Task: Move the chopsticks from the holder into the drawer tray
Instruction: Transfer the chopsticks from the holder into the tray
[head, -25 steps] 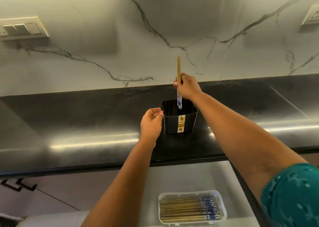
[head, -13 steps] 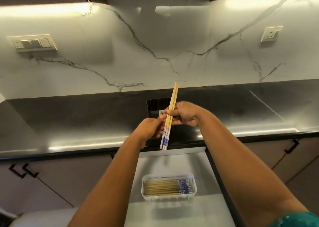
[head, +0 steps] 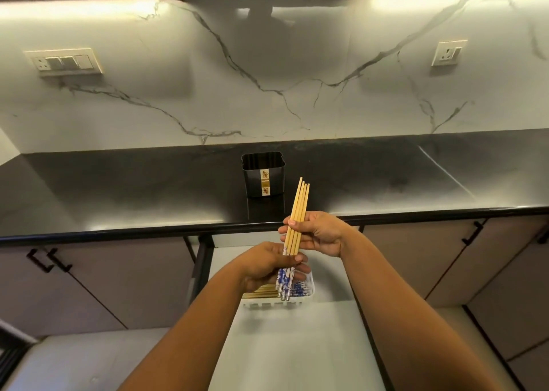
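Note:
A bundle of several bamboo chopsticks (head: 299, 205) with blue-and-white patterned ends stands nearly upright in the air above the open drawer. My right hand (head: 319, 232) grips the bundle at its middle. My left hand (head: 269, 264) holds its lower, patterned end. Below my hands a white tray (head: 309, 296) in the drawer holds more chopsticks lying flat; my left hand hides much of it. The black square holder (head: 263, 174) stands on the dark countertop behind, and nothing sticks out of its top.
The open drawer (head: 297, 346) has a pale floor and dark side rails. The black countertop (head: 118, 194) runs the full width, its front edge just behind my hands. Closed cabinet doors with black handles (head: 47, 260) flank the drawer. A marble wall carries sockets.
The chopsticks came out of the holder and toward me, down over the drawer tray. My left hand left the holder and took hold of the bundle's lower end.

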{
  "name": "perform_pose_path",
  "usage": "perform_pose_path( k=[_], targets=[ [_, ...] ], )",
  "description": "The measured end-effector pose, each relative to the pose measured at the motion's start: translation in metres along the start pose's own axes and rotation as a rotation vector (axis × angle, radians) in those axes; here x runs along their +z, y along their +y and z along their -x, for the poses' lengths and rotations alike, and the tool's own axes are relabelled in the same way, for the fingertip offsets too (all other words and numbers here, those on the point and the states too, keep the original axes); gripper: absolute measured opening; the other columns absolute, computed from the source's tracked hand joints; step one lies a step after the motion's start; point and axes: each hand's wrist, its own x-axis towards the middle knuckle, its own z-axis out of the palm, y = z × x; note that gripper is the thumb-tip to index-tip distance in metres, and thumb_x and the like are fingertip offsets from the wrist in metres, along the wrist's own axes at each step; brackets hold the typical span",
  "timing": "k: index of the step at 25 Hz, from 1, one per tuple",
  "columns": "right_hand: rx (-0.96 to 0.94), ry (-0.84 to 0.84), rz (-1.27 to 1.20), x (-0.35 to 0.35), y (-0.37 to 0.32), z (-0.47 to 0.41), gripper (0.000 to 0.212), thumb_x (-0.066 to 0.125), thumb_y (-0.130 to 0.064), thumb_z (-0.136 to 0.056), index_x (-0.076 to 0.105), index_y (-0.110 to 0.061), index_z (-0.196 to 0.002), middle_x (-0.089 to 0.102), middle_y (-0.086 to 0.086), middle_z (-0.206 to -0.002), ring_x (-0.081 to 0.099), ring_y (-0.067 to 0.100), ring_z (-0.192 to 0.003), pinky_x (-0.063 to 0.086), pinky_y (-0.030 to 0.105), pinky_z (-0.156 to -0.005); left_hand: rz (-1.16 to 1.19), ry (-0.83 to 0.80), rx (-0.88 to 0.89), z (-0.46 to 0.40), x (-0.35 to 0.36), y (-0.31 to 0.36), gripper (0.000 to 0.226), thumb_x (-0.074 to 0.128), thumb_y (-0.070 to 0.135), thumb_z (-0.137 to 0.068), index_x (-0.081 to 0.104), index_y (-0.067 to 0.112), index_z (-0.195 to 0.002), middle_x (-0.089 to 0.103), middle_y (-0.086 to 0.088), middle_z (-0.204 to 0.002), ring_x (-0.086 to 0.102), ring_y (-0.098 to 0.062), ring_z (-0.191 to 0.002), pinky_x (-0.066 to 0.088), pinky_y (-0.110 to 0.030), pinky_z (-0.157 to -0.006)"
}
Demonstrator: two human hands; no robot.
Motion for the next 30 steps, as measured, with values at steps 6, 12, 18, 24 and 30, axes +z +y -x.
perform_pose_path(
  k=[6, 12, 18, 24, 30],
  targets=[
    [-0.081, 0.026, 0.291, 0.004, 0.006, 0.015, 0.026, 0.067, -0.022, -0.089, 0.068, -0.005, -0.108, 0.072, 0.011, -0.095, 0.069, 0.022, -0.088, 0.056, 0.032, -0.084, 0.149, 0.087, 0.128, 0.008, 0.021, 0.000, 0.034, 0.043, 0.021, -0.101, 0.057, 0.001, -0.125, 0.070, -0.022, -0.109, 0.070, -0.028, -0.094, 0.055, -0.040, -0.090],
    [-0.206, 0.218, 0.176, 0.017, 0.024, 0.019, 0.034, 0.061, -0.042, -0.089, 0.062, -0.015, -0.110, 0.069, 0.006, -0.109, 0.066, 0.019, -0.101, 0.054, 0.037, -0.093, 0.328, 0.148, 0.217, 0.013, 0.029, 0.001, 0.032, 0.042, 0.014, -0.101, 0.047, 0.010, -0.133, 0.066, -0.021, -0.115, 0.072, -0.030, -0.092, 0.058, -0.043, -0.085],
    [-0.387, 0.615, -0.140, 0.035, 0.067, 0.024, 0.049, 0.028, -0.055, -0.098, 0.049, -0.024, -0.129, 0.054, -0.002, -0.130, 0.051, 0.019, -0.122, 0.046, 0.031, -0.091, 0.645, 0.407, 0.370, 0.009, 0.035, 0.006, 0.022, 0.034, 0.015, -0.104, 0.039, 0.016, -0.125, 0.066, -0.018, -0.115, 0.068, -0.031, -0.100, 0.051, -0.050, -0.096],
    [-0.340, 0.615, -0.436, 0.032, 0.064, 0.019, 0.054, 0.023, -0.059, -0.096, 0.046, -0.025, -0.131, 0.057, 0.001, -0.120, 0.064, 0.018, -0.098, 0.053, 0.026, -0.068, 0.498, 0.425, 0.390, -0.005, 0.075, -0.008, 0.029, 0.041, 0.023, -0.101, 0.043, 0.022, -0.130, 0.067, -0.010, -0.120, 0.067, -0.031, -0.106, 0.052, -0.051, -0.093],
    [-0.307, 0.591, -0.457, 0.024, 0.063, 0.015, 0.056, 0.022, -0.061, -0.096, 0.042, -0.025, -0.135, 0.054, 0.004, -0.126, 0.060, 0.025, -0.110, 0.054, 0.031, -0.077, 0.560, 0.448, 0.417, -0.014, 0.069, -0.006, 0.024, 0.043, 0.020, -0.101, 0.047, 0.019, -0.124, 0.066, -0.009, -0.121, 0.067, -0.031, -0.105, 0.053, -0.050, -0.092]
  ],
)
